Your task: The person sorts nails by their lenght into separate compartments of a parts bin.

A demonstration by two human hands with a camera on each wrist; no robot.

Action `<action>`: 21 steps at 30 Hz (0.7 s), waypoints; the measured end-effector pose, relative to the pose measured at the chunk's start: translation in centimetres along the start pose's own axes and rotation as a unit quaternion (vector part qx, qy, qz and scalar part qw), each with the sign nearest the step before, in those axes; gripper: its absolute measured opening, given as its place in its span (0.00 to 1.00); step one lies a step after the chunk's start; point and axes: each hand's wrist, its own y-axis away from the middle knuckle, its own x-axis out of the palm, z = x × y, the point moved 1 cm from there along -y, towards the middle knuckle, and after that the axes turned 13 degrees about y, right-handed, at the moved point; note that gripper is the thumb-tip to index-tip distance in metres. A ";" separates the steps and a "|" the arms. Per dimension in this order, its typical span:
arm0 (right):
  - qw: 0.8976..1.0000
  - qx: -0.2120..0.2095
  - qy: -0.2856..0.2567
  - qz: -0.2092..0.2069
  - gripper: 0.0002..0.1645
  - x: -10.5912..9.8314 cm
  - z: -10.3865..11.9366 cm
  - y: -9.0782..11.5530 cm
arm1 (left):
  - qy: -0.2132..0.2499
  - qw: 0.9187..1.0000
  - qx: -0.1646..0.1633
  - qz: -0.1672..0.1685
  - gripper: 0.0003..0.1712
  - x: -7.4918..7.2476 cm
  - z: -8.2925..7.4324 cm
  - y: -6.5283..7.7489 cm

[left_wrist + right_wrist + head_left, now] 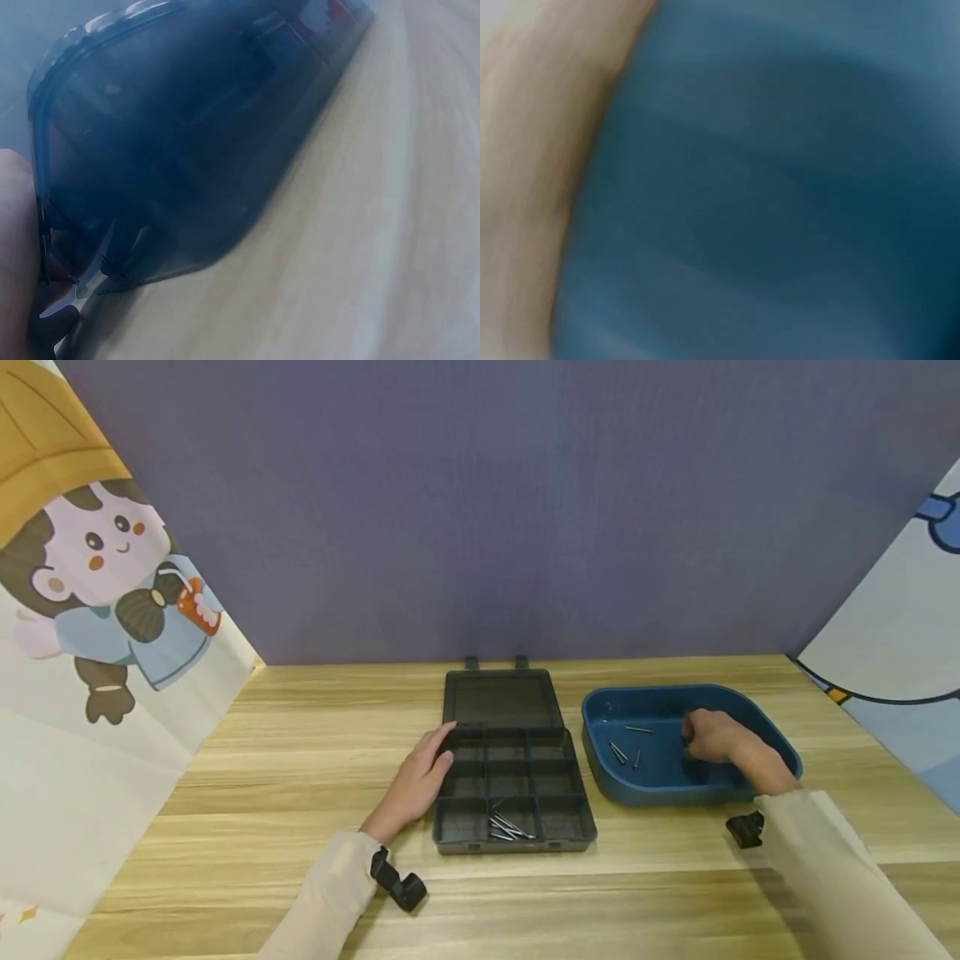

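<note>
- Your left hand (412, 785) is at the lower centre of the frame, on the left side of the grey divided box (513, 847); its fingers are extended and apart, touching the box edge without gripping it.
- Your right hand (712, 735) reaches down inside the blue tray (686, 796), right of centre in the frame; its fingers bend downward, but the tips are hidden, so you cannot tell whether they pinch anything.
- The box stands on the desk (225, 835) with nine compartments in three rows; its lid (502, 699) lies folded back toward the top of the frame, with two latch tabs on the far edge.
- A small pile of silvery fasteners (510, 827) lies in your box's middle compartment of the lowest row.
- In the tray, just right of the box and apart from it, a few loose fasteners (617, 752) lie left of your right hand: two side by side, one near them and one higher up.
- Your left wrist view shows the box's smoky side wall beside part of your hand at the left edge; your right wrist view is blurred and mostly filled by the blue tray.
- A purple-grey panel (525, 510) fills the upper frame behind the desk.
</note>
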 end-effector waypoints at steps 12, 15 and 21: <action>1.000 0.008 -0.011 0.004 0.07 0.7 -0.2 0.1 | 0.001 1.000 -0.004 0.005 0.26 0.0 0.1 0.0; 1.000 0.011 -0.006 0.001 0.06 0.8 -0.1 0.0 | 0.002 1.000 -0.006 0.004 0.26 0.0 0.0 0.0; 1.000 0.019 -0.001 0.009 0.06 0.8 -0.1 -0.3 | 0.002 1.000 -0.004 0.000 0.26 0.1 0.0 -0.1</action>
